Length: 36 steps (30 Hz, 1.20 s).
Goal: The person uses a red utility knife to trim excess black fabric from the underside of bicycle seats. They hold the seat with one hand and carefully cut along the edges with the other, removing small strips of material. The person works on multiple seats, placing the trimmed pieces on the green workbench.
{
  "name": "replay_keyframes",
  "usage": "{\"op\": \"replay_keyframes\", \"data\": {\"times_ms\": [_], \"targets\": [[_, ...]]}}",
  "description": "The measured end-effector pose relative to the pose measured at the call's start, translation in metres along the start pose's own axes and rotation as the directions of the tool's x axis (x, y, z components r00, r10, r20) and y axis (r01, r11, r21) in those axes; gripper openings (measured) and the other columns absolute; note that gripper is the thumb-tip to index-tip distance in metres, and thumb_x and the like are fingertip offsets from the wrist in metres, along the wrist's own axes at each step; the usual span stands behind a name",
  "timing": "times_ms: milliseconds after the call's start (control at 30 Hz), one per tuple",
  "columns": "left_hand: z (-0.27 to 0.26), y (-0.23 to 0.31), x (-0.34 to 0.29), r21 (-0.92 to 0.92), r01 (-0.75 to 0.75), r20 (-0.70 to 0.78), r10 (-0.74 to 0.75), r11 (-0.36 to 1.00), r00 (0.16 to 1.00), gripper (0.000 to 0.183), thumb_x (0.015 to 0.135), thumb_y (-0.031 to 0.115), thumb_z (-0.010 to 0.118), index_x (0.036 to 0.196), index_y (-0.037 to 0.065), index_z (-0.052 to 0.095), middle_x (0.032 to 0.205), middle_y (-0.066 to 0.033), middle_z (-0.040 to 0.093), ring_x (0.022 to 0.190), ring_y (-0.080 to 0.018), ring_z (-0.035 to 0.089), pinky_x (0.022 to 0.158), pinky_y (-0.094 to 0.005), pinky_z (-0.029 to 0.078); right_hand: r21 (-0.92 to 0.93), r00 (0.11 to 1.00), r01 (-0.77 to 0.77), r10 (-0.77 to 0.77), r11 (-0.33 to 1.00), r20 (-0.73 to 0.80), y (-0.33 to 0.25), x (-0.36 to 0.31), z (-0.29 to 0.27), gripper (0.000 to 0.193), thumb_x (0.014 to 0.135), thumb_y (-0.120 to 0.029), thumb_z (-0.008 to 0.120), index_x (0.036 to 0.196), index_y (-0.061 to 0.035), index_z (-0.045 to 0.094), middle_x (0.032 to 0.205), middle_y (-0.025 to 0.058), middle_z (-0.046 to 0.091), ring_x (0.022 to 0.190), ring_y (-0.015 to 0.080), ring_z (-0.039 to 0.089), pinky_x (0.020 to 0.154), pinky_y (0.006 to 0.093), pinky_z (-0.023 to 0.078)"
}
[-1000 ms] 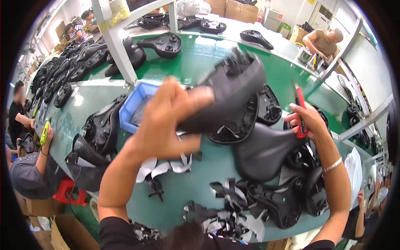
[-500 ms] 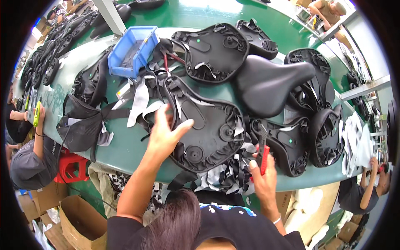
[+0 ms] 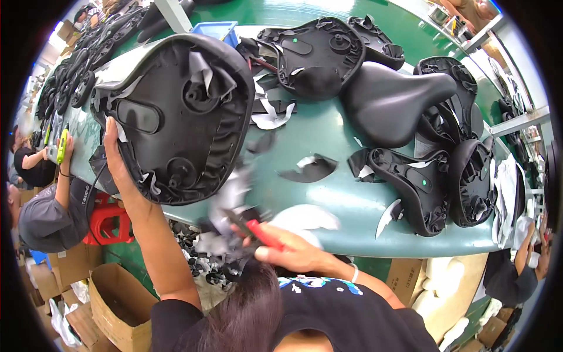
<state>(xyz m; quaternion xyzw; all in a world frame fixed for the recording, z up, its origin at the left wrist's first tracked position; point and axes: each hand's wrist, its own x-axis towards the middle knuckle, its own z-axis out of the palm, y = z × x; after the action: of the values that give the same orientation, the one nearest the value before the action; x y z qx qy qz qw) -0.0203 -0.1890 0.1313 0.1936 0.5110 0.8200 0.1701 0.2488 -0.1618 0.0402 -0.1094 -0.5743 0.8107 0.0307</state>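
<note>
Raised over the left part of the table, a bicycle saddle (image 3: pixel 176 132) shows its black underside, with two round posts and gathered cover edges. My left hand (image 3: pixel 114 149) grips it by its left edge. My right hand (image 3: pixel 296 252) is closed round a red-handled, pliers-like tool (image 3: pixel 267 234), which is blurred by motion. It is low at the table's near edge. Beside it, grey and white scraps (image 3: pixel 231 199) are smeared in motion. A curved black offcut (image 3: pixel 311 168) lies farther right on the table, and a white scrap (image 3: pixel 305 218) is just beyond my right hand.
Several more saddles stand at the right and back, one smooth side up (image 3: pixel 393 105). A blue bin (image 3: pixel 217 32) is partly hidden behind the raised saddle. Below the near edge are a heap of scraps (image 3: pixel 214 264), a red stool (image 3: pixel 111 220) and a cardboard box (image 3: pixel 120 305). Co-workers sit at both sides.
My left hand has lifted the saddle off the table and moved it left. My right hand has swung left with the red-handled tool, and the scraps at the near edge have shifted and are moving.
</note>
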Motion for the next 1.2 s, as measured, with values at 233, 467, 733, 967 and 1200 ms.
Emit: {"op": "replay_keyframes", "data": {"times_ms": [233, 467, 733, 967, 1200], "targets": [[-0.078, -0.077, -0.013, 0.35, 0.266, 0.174, -0.342, 0.898, 0.923, 0.049, 0.094, 0.033, 0.054, 0.129, -0.001, 0.049, 0.12, -0.0097, 0.057, 0.109, -0.017, 0.057, 0.093, -0.0309, 0.046, -0.05, 0.767, 0.204, -0.191, 0.978, -0.612, -0.045, -0.058, -0.031, 0.044, 0.091, -0.01, 0.053, 0.133, 0.0004, 0.042, 0.092, 0.0045, 0.056, 0.07, 0.0093, 0.053, 0.066, 0.0254, 0.047], [0.024, -0.062, -0.024, 0.467, 0.573, 0.444, -0.738, 0.674, 0.507, 0.053, 0.083, 0.03, 0.067, 0.123, -0.001, 0.051, 0.102, -0.0078, 0.061, 0.086, -0.0132, 0.062, 0.075, -0.0268, 0.052, -0.963, 0.797, -0.06, -0.568, 0.262, -0.204, -0.062, -0.077, -0.087, 0.053, 0.08, -0.006, 0.067, 0.131, -0.0097, 0.053, 0.087, 0.0113, 0.062, 0.059, 0.0217, 0.056, 0.051, 0.0281, 0.045], [0.05, -0.055, -0.009, 0.619, 0.434, 0.46, -0.75, 0.655, 0.476, 0.045, 0.083, 0.03, 0.067, 0.113, -0.002, 0.056, 0.093, -0.0056, 0.062, 0.076, -0.0109, 0.06, 0.07, -0.025, 0.05, -0.966, 0.952, -0.232, -0.23, -0.113, -0.202, -0.086, -0.071, -0.082, 0.064, 0.078, -0.01, 0.07, 0.138, -0.0166, 0.048, 0.069, 0.0082, 0.048, 0.051, 0.0225, 0.051, 0.045, 0.0357, 0.042], [0.016, -0.051, -0.067, 0.393, 0.549, 0.241, -0.659, 0.737, 0.712, 0.042, 0.081, 0.03, 0.067, 0.105, -0.003, 0.057, 0.088, -0.0035, 0.057, 0.075, -0.0089, 0.053, 0.068, -0.0234, 0.045, -0.812, 0.816, -0.474, -0.177, 0.341, -0.551, -0.049, -0.096, -0.011, 0.065, 0.084, -0.007, 0.064, 0.143, -0.0077, 0.036, 0.08, 0.0192, 0.061, 0.062, 0.0382, 0.062, 0.055, 0.0448, 0.049], [0.008, -0.041, -0.111, 0.279, 0.477, 0.111, -0.521, 0.833, 0.846, 0.04, 0.082, 0.025, 0.068, 0.11, 0.0, 0.054, 0.089, -0.0017, 0.055, 0.078, -0.0083, 0.05, 0.071, -0.0245, 0.043, -0.651, 0.571, -0.262, -0.43, 0.712, -0.7, -0.067, -0.053, -0.03, 0.06, 0.079, -0.012, 0.076, 0.131, -0.0009, 0.047, 0.119, 0.017, 0.062, 0.088, 0.0238, 0.068, 0.074, 0.0304, 0.053]]}}
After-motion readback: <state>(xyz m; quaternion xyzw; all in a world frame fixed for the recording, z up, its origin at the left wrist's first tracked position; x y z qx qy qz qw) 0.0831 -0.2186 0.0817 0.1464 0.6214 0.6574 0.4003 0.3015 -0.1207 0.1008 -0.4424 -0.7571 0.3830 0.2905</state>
